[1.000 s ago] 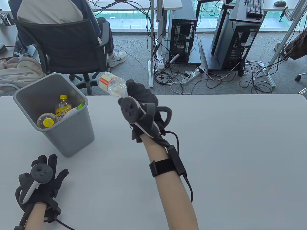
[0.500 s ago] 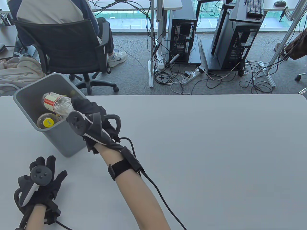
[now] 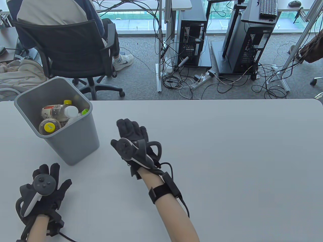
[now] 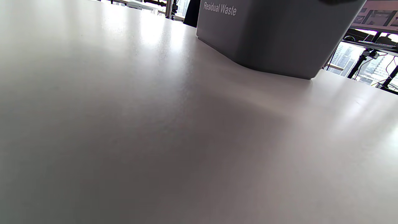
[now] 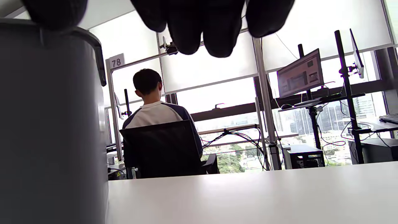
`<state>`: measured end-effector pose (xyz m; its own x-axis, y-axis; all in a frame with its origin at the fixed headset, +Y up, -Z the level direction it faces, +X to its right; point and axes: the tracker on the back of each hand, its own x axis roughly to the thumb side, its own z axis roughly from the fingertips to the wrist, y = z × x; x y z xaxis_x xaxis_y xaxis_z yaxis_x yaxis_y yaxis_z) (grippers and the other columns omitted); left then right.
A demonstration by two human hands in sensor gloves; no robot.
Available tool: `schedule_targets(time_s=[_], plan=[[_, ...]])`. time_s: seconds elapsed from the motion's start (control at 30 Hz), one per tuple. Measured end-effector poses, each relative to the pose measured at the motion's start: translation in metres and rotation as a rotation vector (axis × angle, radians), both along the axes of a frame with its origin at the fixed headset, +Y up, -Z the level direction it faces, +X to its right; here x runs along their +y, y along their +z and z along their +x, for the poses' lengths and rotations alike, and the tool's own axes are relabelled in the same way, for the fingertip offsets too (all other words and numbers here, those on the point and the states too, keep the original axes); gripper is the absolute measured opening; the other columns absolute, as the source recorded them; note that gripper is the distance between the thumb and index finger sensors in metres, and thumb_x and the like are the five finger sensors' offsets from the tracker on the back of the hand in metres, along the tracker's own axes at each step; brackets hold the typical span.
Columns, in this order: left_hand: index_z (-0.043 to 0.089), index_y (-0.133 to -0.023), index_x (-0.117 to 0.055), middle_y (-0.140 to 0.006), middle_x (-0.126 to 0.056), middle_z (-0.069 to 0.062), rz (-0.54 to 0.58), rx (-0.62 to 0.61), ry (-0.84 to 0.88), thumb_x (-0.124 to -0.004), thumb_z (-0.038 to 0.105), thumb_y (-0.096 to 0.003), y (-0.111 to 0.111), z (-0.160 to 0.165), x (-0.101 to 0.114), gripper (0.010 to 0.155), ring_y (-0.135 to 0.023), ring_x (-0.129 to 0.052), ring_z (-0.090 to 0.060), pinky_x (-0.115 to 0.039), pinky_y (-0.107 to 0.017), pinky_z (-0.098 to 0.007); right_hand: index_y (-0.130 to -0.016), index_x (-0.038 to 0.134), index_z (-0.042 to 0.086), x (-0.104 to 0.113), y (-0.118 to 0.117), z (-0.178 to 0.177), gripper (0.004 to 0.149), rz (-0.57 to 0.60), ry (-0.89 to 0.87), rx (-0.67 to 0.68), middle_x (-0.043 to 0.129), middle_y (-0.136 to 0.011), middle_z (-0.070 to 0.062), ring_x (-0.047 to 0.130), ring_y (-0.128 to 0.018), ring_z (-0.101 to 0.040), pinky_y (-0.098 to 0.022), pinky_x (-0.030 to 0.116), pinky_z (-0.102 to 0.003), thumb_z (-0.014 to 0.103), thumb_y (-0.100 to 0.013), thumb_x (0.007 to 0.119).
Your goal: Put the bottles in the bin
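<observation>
A grey bin (image 3: 75, 143) stands at the table's left and holds several bottles. A clear bottle with a white cap and red-white label (image 3: 58, 111) lies on top, beside yellow-capped ones (image 3: 49, 126). My right hand (image 3: 131, 131) is empty, fingers spread, over the table just right of the bin; its fingertips (image 5: 199, 34) hang in at the top of the right wrist view beside the bin wall (image 5: 49, 130). My left hand (image 3: 50, 174) rests flat and empty on the table in front of the bin, whose base (image 4: 273, 37) shows in the left wrist view.
The white table (image 3: 227, 156) stretches to the right. Beyond its far edge a person sits in a black office chair (image 3: 68, 48), with computer towers (image 3: 193, 32) and cables on the floor.
My right hand carried the clear bottle left over the bin and let it go. The bottle now lies in the bin and the hand has drawn back right, empty. The left hand has not moved.
</observation>
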<state>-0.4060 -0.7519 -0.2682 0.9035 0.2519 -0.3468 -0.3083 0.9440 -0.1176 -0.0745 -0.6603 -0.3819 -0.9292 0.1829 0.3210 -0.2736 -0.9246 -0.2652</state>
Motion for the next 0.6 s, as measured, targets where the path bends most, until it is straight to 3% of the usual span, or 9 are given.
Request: schedule_targets(time_s=[0.23,0.4,0.6], plan=[[0.041,-0.115,-0.015,-0.127,-0.004,0.002,0.085,-0.054,-0.005,-0.054,0.073,-0.0481,-0.001,0.014,0.006,0.084,-0.121,-0.007,-0.031,-0.027,-0.085,-0.066,-0.114,0.034,0.028,-0.038,0.023,0.100,0.077,-0.062,0.045,-0.106,0.039,-0.123,-0.005,0.043,-0.111,-0.034,-0.081,0.043,-0.058,0.061,-0.049,0.059],[0.041,-0.115,-0.015,-0.127,-0.004,0.002,0.118,-0.079,-0.014,-0.053,0.073,-0.0479,-0.005,0.025,0.008,0.084,-0.121,-0.007,-0.031,-0.028,-0.085,-0.066,-0.114,0.034,0.029,-0.055,0.038,0.158,0.077,-0.050,0.219,-0.233,0.039,-0.123,-0.004,0.043,-0.112,-0.033,-0.081,0.042,-0.058,0.061,-0.049,0.059],[0.042,-0.115,-0.013,-0.127,-0.002,0.002,0.106,-0.129,-0.050,-0.052,0.074,-0.0481,-0.008,0.036,0.006,0.084,-0.121,-0.006,-0.031,-0.026,-0.085,-0.066,-0.114,0.033,0.029,-0.069,0.066,0.182,0.077,-0.060,0.127,-0.300,0.035,-0.124,-0.004,0.037,-0.113,-0.033,-0.081,0.038,-0.059,0.061,-0.049,0.059]])
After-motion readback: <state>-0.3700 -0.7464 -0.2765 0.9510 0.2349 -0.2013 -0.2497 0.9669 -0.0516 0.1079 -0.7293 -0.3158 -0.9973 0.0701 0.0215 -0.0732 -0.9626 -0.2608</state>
